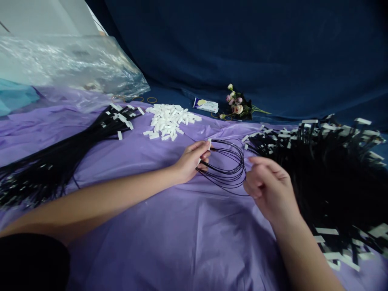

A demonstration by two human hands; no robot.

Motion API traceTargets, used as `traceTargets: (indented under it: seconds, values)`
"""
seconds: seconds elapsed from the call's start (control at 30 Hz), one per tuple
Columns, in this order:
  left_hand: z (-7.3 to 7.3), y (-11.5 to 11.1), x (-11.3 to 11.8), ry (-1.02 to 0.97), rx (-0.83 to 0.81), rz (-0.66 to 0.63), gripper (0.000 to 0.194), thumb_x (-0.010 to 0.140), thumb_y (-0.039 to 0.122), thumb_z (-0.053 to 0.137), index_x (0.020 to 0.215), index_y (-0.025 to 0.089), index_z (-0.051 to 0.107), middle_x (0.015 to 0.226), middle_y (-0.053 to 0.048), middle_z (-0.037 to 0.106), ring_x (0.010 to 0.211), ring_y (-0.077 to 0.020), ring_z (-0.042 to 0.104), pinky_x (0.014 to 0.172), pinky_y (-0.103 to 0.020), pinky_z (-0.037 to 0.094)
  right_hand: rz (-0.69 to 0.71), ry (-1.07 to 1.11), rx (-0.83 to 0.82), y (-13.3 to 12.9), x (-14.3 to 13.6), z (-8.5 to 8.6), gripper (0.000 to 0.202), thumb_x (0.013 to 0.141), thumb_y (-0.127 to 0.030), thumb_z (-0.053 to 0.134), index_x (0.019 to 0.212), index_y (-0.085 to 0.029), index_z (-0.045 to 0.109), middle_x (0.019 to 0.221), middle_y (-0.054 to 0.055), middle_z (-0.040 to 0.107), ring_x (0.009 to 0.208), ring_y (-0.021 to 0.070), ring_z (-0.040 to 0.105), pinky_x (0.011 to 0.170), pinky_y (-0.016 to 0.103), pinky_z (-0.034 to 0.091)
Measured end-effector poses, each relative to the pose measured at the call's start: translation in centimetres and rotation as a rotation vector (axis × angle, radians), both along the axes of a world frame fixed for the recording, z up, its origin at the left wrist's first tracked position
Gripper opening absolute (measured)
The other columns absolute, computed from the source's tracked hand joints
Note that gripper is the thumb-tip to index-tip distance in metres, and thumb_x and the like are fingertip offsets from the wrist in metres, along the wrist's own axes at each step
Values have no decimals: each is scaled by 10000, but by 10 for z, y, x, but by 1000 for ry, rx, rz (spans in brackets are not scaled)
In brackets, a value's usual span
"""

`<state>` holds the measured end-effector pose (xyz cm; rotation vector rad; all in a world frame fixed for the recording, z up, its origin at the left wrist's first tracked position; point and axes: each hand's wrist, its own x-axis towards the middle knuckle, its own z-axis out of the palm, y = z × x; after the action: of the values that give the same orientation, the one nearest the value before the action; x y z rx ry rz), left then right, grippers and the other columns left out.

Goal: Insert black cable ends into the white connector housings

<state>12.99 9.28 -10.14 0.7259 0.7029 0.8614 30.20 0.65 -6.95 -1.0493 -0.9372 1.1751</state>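
Observation:
Over the middle of the purple cloth, my left hand [195, 159] pinches a looped coil of thin black cable [232, 161]. A white connector [209, 143] pokes up past its thumb, and a second white end shows between the fingers. The loops open out to the right. My right hand [268, 182] is curled closed at the right end of the coil. The lowest strand runs to the underside of this fist; the part inside the fingers is hidden.
Bundled black cables with white ends [81, 141] lie left, and a larger heap of them [327, 173] lies right. Loose white connectors [169, 119] are piled at centre back. Behind them are a small packet [206, 106], artificial flowers [238, 106], rubber bands [152, 100] and clear plastic [79, 64].

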Motion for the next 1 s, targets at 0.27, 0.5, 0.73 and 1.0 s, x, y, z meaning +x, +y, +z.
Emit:
traceTargets:
  seconds: [0.27, 0.5, 0.73, 1.0]
  values:
    - [1, -7, -1, 47, 101, -86, 284, 791, 448, 636, 799, 172, 572, 631, 43, 337, 505, -43, 339, 406, -136, 232, -108, -392, -129, -1, -16, -15, 249, 751, -372, 709, 678, -154, 616, 478, -52, 441, 396, 54, 357, 380, 198, 278]
    - [1, -8, -2, 72, 150, -118, 280, 805, 455, 613, 809, 176, 592, 628, 41, 343, 510, -51, 343, 410, -141, 259, -89, -437, -172, -1, -15, -12, 251, 756, -378, 691, 659, -157, 623, 469, -48, 415, 413, 61, 333, 389, 207, 250]
    - [-2, -8, -2, 94, 194, -121, 286, 804, 467, 605, 816, 182, 614, 624, 38, 358, 511, -58, 349, 413, -151, 290, -41, -386, -227, 0, -15, -16, 259, 733, -389, 703, 658, -156, 617, 484, -51, 401, 410, 56, 307, 370, 202, 222]
    - [-6, -11, -4, 221, 326, -118, 336, 810, 498, 581, 916, 194, 676, 588, 28, 377, 510, -75, 351, 431, -173, 329, 45, -84, -361, 4, -14, -11, 213, 674, -327, 727, 633, -142, 630, 420, -89, 319, 370, 31, 215, 388, 205, 253]
